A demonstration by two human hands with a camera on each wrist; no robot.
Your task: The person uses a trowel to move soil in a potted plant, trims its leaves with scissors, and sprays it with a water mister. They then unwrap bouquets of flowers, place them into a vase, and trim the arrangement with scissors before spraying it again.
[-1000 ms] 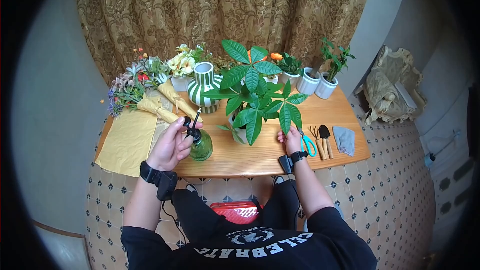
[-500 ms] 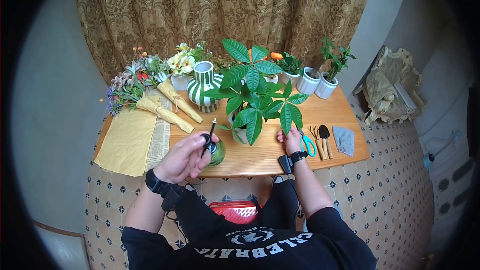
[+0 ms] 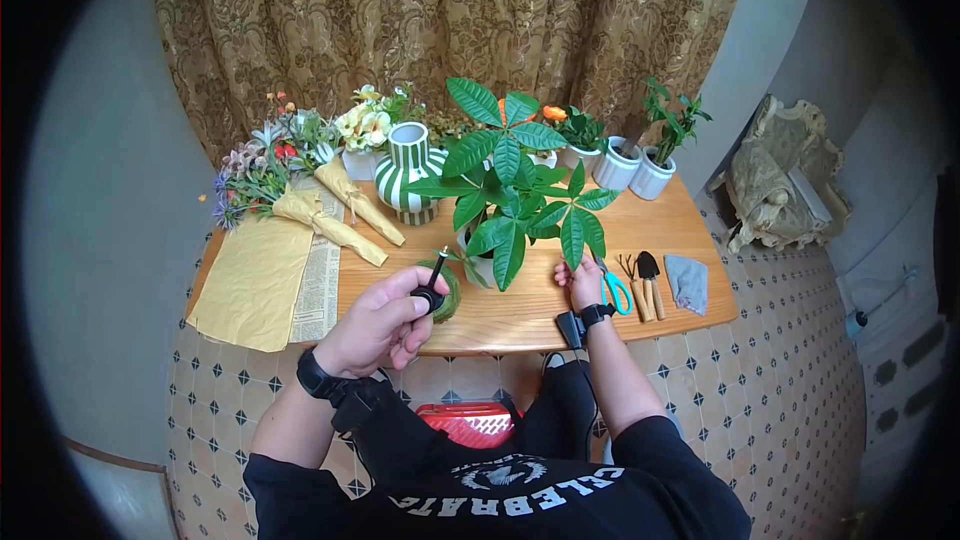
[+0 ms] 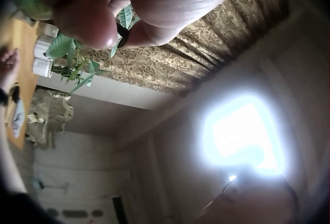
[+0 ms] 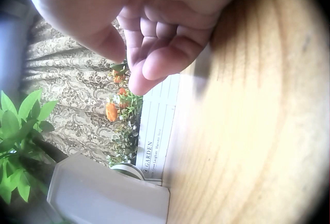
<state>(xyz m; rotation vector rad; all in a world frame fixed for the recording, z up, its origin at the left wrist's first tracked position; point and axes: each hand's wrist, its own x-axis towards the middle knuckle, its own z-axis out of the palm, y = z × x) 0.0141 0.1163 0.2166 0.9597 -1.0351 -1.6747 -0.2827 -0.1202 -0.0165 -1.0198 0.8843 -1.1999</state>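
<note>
Green glass spray bottle with a black pump head, held near the front edge of the pale wooden worktop, just beside the broad-leaved green plant in its angular white pot. The left hand grasps the black head between thumb and curled fingers; the slender, pale-tipped nozzle projects beyond them, away from the person. Much of the glass body is hidden by the hand, and whether its base touches the wood cannot be told.

The right hand lies on the worktop with its fingers loosely bent and released, holding nothing. Just beside it are scissors with turquoise looped handles; farther right follow a small dark-tined rake with a wooden handle, a black-bladed trowel and a folded grey cloth.

Behind the bottle stands a bulbous green-and-white striped vase. To the left, two bouquets in tan paper lie near a yellowish paper sheet and a printed newspaper sheet. A white rectangular planter lettered "GARDEN", bearing orange flowers, appears in the right wrist view.
</note>
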